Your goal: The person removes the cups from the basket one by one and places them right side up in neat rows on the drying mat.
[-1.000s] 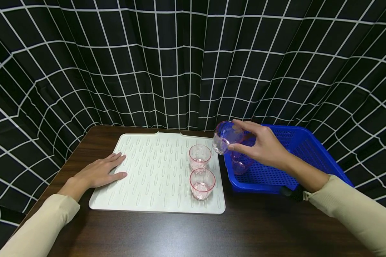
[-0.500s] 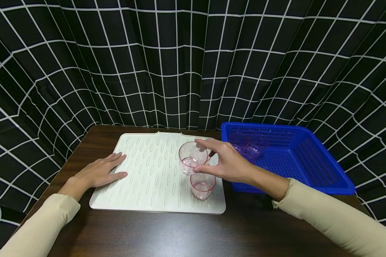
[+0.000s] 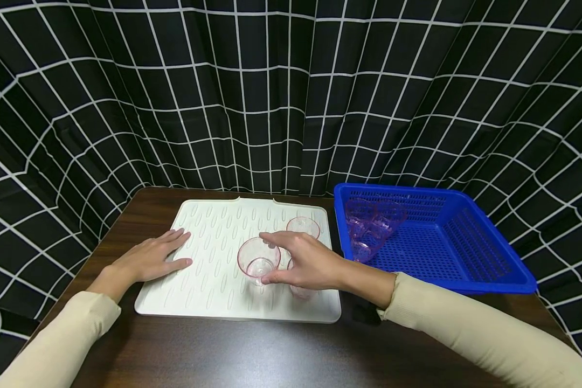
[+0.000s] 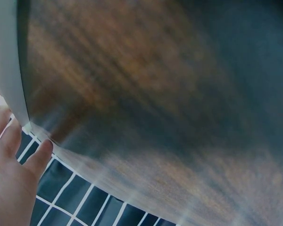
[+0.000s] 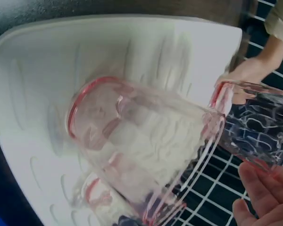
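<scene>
My right hand (image 3: 310,261) pinches a clear, pink-rimmed drinking glass (image 3: 253,258) between thumb and fingers over the middle of the white ridged mat (image 3: 208,291). Whether its base touches the mat, I cannot tell. Two similar glasses stand upright along the mat's right side: a back glass (image 3: 303,224) and a front glass (image 3: 300,292), the latter partly hidden by the right hand. In the right wrist view the held glass (image 5: 259,125) is beyond the large standing glass (image 5: 141,136). My left hand (image 3: 147,261) rests flat, fingers spread, on the mat's left edge.
A blue perforated basket (image 3: 494,258) stands to the right, holding several pink-tinted glasses (image 3: 361,215) at its left end. The dark wood table (image 3: 213,355) lies under everything. Black gridded curtain (image 3: 252,108) hangs behind and around.
My right hand has carried the glass from above the basket leftward, past the two standing glasses, to the middle of the mat. The left hand has stayed in place.
</scene>
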The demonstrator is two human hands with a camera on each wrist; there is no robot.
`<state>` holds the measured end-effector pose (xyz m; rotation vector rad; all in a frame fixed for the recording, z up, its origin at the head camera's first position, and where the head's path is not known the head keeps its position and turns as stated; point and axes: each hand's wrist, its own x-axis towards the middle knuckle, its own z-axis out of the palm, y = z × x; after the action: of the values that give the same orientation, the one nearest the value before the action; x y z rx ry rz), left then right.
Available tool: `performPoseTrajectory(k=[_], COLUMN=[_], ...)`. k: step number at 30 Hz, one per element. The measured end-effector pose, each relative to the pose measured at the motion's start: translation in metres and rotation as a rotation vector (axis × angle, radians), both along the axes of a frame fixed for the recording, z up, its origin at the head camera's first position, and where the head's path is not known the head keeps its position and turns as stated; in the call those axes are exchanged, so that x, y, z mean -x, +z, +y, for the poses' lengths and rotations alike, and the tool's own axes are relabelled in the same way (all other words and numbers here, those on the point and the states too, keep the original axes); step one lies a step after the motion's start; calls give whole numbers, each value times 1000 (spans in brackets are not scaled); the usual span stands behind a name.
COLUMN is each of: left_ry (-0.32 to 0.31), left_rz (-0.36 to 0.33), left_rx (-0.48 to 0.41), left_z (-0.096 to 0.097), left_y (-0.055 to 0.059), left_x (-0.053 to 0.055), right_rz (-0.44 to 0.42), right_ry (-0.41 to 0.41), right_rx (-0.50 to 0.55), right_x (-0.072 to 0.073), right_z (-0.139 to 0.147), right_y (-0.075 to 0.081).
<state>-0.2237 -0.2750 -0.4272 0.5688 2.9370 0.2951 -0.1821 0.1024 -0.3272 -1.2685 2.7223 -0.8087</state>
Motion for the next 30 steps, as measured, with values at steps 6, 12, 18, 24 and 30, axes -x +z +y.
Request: performPoseTrajectory(k=[6, 12, 18, 24, 30], left_ry=[2, 4, 7, 5, 4], left_rz=[-3, -6, -6, -3, -2], left_rx=[1, 0, -3, 3, 6], left_z=[-3, -3, -3, -2, -2], left_y=[-1, -1, -2, -2, -2], left_x=[-1, -2, -1, 0, 2], right_rz=[-20, -53, -90, -104, -111], right_ry=[9, 14, 27, 29, 44], right_rx=[-62, -92, -132, -168, -191], right_x=[3, 5, 6, 6, 10], right_z=[-10, -16, -20, -22, -18], right_y=[-9, -16, -23, -22, -12])
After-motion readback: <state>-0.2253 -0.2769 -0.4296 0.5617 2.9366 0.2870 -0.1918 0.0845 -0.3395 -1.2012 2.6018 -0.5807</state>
